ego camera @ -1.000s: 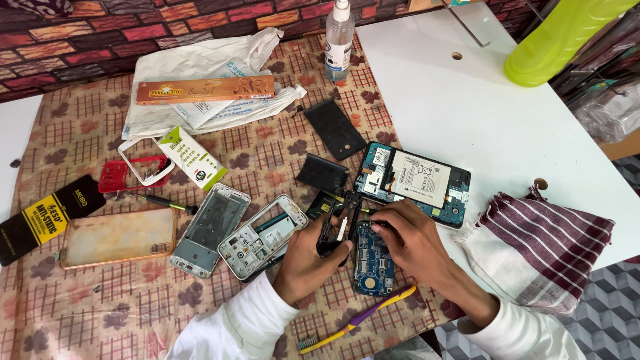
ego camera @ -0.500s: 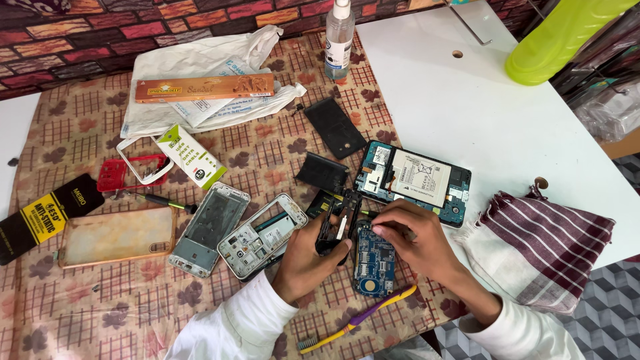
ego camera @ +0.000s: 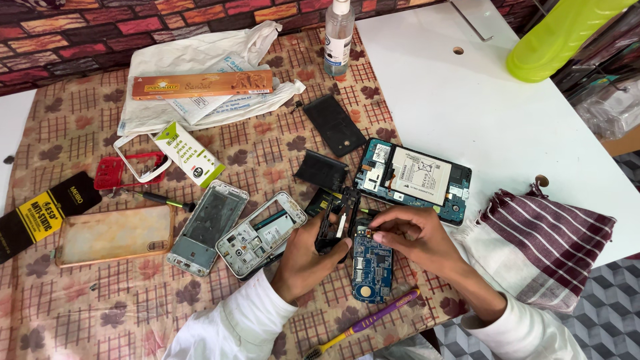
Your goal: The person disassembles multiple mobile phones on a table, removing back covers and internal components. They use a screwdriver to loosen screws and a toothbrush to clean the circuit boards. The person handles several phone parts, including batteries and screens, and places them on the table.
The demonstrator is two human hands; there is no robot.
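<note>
Black phone frame (ego camera: 335,223) gripped by left hand (ego camera: 303,257); right hand (ego camera: 413,237) fingers pinch blue board (ego camera: 372,263).

Both forearms enter from bottom edge, white sleeves to the wrists. Left hand (ego camera: 303,257) palm down, fingers curled upward, thumb and fingertips pinched closed. Right hand (ego camera: 417,237) angled in from the right, fingers bent, tips pointing left toward left hand. Hands just beside each other, fingertips near.
</note>
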